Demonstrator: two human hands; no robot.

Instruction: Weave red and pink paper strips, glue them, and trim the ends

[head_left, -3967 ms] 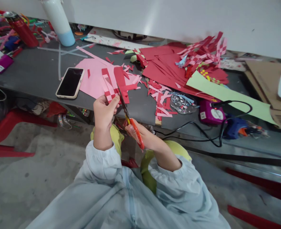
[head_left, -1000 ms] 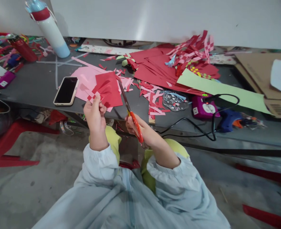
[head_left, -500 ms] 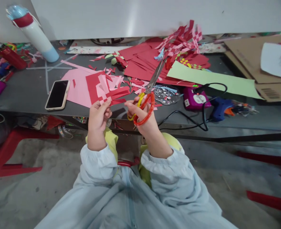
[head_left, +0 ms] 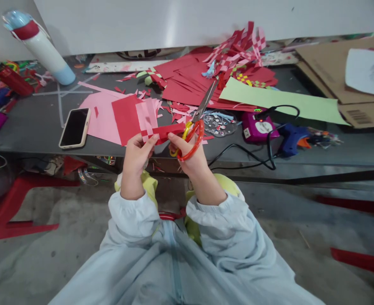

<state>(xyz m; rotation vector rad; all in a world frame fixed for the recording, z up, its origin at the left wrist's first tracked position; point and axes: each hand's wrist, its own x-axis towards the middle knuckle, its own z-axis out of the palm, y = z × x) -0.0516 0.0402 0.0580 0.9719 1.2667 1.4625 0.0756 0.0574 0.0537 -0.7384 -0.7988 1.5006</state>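
My left hand (head_left: pixel 138 151) pinches a small weave of pink and red paper strips (head_left: pixel 148 120) at its checkered corner, just over the table's front edge. The pink strips point away from me and the red ones to the right. My right hand (head_left: pixel 189 154) has a pair of scissors (head_left: pixel 202 112) hooked on it by the red and yellow handles, blades pointing away. Its thumb and fingers are by the ends of the red strips; whether they grip them I cannot tell. Behind the weave lie a red sheet (head_left: pixel 125 116) and a pink sheet (head_left: pixel 101 125).
A phone (head_left: pixel 75 128) lies at the left, with a white bottle (head_left: pixel 43 53) behind it. Red paper sheets (head_left: pixel 187 78) and woven strips (head_left: pixel 237 48) are heaped at the back. To the right are a green sheet (head_left: pixel 278 103), a purple box (head_left: pixel 259 129) with a black cable and a blue glue gun (head_left: pixel 291 140).
The red strips of the weave now reach across to my right hand, and the pink ones stand straighter. Both hands have come slightly closer together.
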